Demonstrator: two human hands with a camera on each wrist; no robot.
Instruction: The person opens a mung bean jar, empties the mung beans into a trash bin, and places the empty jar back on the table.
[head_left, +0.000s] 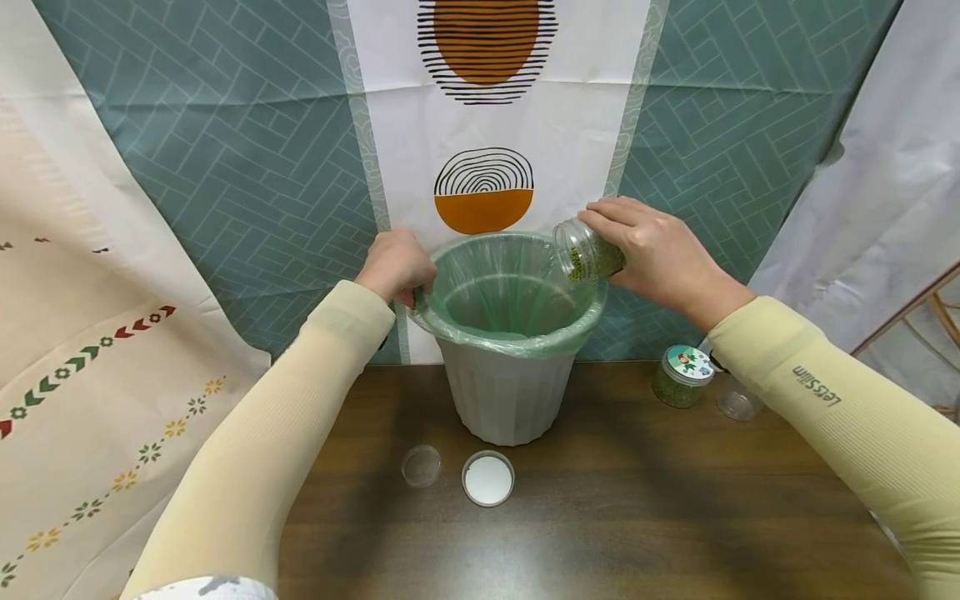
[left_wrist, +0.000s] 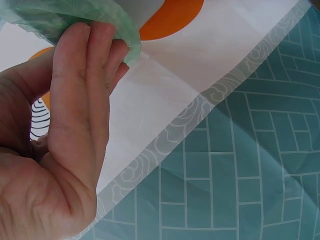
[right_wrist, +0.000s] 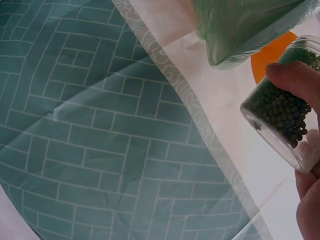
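Note:
A grey bin stands at the back of the table, lined with a green plastic bag folded over its rim. On the left side of that rim, my left hand pinches the bag's edge; its fingers meet the green plastic in the left wrist view. My right hand grips a clear jar tilted with its lidless mouth toward the bin's opening. Small round green beans lie inside the jar, as the right wrist view shows. The bottom of the bag's inside is partly hidden.
On the brown table, a clear round lid and a white disc in a clear rim lie before the bin. To the right are a lidded jar of green contents and a clear round piece. A patterned cloth hangs behind.

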